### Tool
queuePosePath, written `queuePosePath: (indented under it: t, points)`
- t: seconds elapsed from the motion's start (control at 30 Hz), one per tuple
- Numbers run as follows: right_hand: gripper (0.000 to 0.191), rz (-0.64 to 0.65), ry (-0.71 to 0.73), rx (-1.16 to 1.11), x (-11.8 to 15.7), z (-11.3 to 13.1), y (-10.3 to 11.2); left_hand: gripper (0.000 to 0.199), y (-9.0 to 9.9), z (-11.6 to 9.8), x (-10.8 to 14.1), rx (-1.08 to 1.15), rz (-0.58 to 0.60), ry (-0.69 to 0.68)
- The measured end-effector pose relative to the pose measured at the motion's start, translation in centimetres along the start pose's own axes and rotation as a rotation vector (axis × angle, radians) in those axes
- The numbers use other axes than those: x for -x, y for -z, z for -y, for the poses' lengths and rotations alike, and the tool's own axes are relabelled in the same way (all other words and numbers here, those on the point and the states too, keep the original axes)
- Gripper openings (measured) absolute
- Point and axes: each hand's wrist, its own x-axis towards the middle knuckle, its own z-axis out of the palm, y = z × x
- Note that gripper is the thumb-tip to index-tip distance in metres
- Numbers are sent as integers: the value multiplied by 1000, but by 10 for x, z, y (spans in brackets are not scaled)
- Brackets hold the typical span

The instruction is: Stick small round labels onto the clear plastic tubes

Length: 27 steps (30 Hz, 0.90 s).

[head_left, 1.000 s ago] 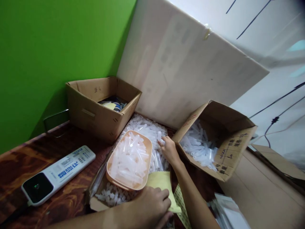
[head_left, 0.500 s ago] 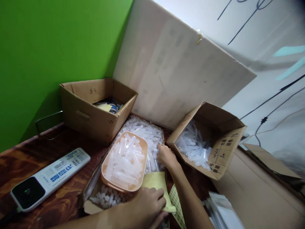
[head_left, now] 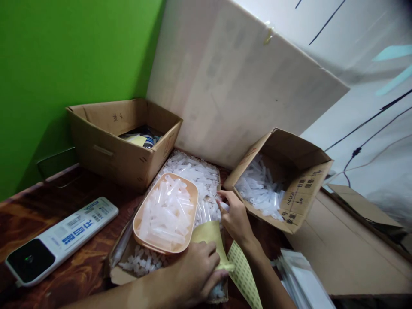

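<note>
My left hand (head_left: 204, 268) is closed on a curled yellow sheet (head_left: 210, 235) over the front of a shallow cardboard tray (head_left: 124, 274). Clear tubes (head_left: 203, 211) poke out past the sheet's far edge. By the tray's right side, my right hand (head_left: 236, 216) pinches a small white plastic piece (head_left: 224, 207) between thumb and fingers. On the tray sits an orange plastic basin (head_left: 137, 231) heaped with translucent tubes (head_left: 169, 210). Loose white pieces (head_left: 141, 259) fill the tray around it. A yellow strip with a dotted pattern (head_left: 244, 274) hangs beneath my right forearm.
To the right, a tipped cardboard box (head_left: 305, 210) holds more translucent tubes. Another open box (head_left: 109, 150) stands at the back left. A white device with a dark screen (head_left: 61, 240) lies on the wooden table (head_left: 86, 279). Stacked white packets (head_left: 302, 279) are at the lower right.
My right hand has drawn back from the tray's edge and turned, and a white piece now shows in its fingers. My left hand stays on the yellow sheet. The view has shifted slightly.
</note>
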Motion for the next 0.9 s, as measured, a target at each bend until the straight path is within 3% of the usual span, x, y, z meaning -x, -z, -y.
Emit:
queuePosePath:
  t: [0.1, 0.2, 0.27, 0.33, 0.43, 0.6, 0.73, 0.8, 0.9]
  points:
    - [24, -29, -23, -197, 37, -5, 10, 12, 1, -2, -1, 199, -144, 81]
    - [24, -21, -147, -574, 76, -12, 11, 47, 4, -3, -1, 354, -307, 132]
    - [26, -3, -191, -699, 98, -14, 8, 55, 7, -3, 0, 406, -315, 125]
    - [28, 42, -189, -711, 112, -14, 4, 36, 13, -3, 1, 427, -246, 96]
    - [30, 124, -176, -708, 119, -10, -1, 11, 21, -4, 2, 432, -182, 97]
    - [31, 149, -190, -878, 117, -5, -1, 13, 31, -5, 2, 487, -116, 127]
    - [27, 102, -168, -832, 116, -4, 2, 11, 31, -4, 6, 412, -166, 155]
    - [30, 62, -83, -701, 114, -6, 4, 12, 30, -3, 8, 381, -181, 183]
    - [48, -4, 155, -512, 113, -12, 4, 14, 31, -1, 10, 306, -165, 206]
